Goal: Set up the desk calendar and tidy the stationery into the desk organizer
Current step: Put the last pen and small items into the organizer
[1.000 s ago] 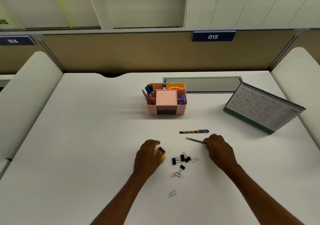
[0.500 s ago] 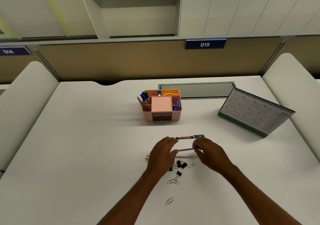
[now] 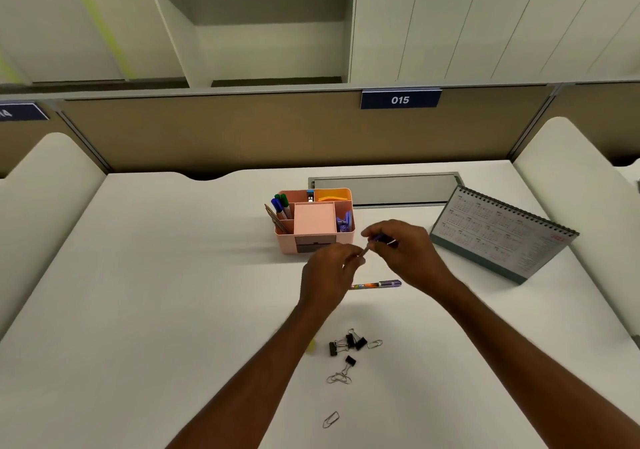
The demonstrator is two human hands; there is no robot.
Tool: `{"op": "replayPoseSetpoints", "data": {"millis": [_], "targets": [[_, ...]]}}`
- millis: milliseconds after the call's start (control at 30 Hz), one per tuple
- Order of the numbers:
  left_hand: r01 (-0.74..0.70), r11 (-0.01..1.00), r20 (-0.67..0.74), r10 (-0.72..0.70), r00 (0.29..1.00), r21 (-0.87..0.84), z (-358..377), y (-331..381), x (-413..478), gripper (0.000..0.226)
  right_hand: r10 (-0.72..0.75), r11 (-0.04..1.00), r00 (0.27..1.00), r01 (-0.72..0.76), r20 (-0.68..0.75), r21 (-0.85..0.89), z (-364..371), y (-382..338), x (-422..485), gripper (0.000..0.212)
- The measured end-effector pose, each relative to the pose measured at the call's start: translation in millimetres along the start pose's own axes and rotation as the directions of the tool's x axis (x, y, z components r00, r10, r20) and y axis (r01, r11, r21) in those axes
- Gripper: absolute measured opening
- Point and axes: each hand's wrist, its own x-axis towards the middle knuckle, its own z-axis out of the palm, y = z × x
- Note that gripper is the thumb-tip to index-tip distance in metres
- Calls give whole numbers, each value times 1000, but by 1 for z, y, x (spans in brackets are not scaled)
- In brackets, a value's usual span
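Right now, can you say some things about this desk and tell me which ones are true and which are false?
1. The left hand and right hand both hold a thin pen above the desk. True.
2. The desk calendar lies flat on its face. False: it stands up, to the right of the pink organizer.
3. The black binder clips are inside the organizer. False: they lie loose on the desk, near the person.
4. A patterned pen lies on the desk, in front of the organizer. True.
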Motion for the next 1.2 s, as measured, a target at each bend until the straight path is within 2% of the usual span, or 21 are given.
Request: {"op": "replayPoseSetpoints", "data": {"millis": [200,400,533,733,1067,1200], "targets": [[109,990,-89,-117,989,-85,4,2,21,33,-58,997,988,64,-141,42,-4,-6,40,27],[231,971,-50,-234,971,-60,11,-21,13,41,-128,991,960,111,-250,-79,-1,-5,97,23],[266,964,36,-265,964,-18,16,-37,7,32,-146,980,972,116,-184,-164,12,1,127,23],[290,955,148,-296,943,63,27,-52,6,36,-54,974,997,40,-58,-222,44,19,152,24],[253,952,218,-287,933,173,48,-71,7,43,90,956,987,-47,136,-291,73,39,170,18],[243,950,232,-287,930,198,55,-76,7,44,110,950,981,-57,159,-307,76,41,175,18]]}}
